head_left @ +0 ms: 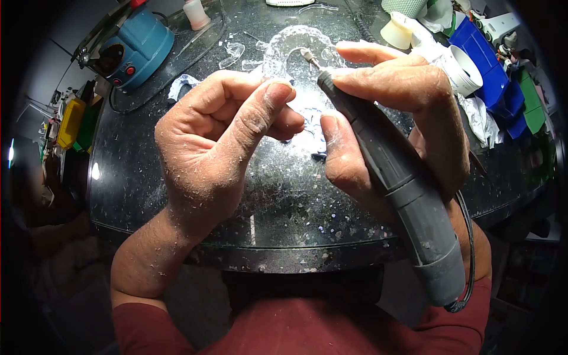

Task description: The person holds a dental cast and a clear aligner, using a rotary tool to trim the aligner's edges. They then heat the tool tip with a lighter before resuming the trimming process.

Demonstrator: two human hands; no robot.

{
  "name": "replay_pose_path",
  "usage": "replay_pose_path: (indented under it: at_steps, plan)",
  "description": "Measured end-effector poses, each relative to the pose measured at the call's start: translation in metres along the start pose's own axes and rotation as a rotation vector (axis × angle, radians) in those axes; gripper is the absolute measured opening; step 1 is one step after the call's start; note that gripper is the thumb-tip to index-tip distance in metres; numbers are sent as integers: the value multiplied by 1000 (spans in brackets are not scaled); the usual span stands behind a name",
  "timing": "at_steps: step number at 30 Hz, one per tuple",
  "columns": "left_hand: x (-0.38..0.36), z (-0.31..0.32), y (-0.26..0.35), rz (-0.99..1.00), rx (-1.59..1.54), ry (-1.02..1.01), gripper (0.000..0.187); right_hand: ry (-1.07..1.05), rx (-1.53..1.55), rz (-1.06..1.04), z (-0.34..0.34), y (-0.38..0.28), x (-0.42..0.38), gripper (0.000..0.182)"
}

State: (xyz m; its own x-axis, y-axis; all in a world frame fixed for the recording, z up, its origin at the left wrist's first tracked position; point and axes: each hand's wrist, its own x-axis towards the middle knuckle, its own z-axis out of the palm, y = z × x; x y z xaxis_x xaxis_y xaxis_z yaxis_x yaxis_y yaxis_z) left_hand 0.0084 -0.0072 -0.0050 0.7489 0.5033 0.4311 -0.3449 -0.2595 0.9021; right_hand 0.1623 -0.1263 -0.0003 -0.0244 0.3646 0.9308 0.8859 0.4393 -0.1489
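Over dusty black bench point(177, 177), our left hand point(219, 136) pinches clear dental tray point(296, 47) — right hand point(402, 118) grips grey rotary handpiece point(390, 171), bur touching tray.

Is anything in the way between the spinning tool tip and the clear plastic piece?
Nothing visible. The bur of the handpiece in the right hand sits right at the clear tray held by the left hand.

handpiece point(402, 177) grey | aligner point(296, 50) clear | table point(284, 195) black, speckled | bins point(491, 71) blue | sleeves point(307, 331) maroon
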Motion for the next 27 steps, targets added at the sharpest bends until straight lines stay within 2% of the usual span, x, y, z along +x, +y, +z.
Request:
replay_pose_path:
  at_steps: [1,14,16,20,23,25,27]
  plan:
    - [0,0,0,-1,0,-1,17,87,-5,10,3,0,1,32]
    - [0,0,-1,-14,6,-7,18,99,9,40,-1,-3,1,32]
    - [-1,0,-1,-18,5,-4,18,-103,-11,21,-12,-2,0,38]
    - [0,0,-1,-10,9,-9,18,-118,-27,35,-13,-3,-1,38]
    - [0,-1,-2,-1,11,-11,18,-104,-9,40,-8,-3,0,37]
    - [0,-1,-2,5,13,-14,18,117,19,7,4,-1,1,32]
    - [0,-1,-2,0,27,-11,18,120,17,3,5,2,0,33]
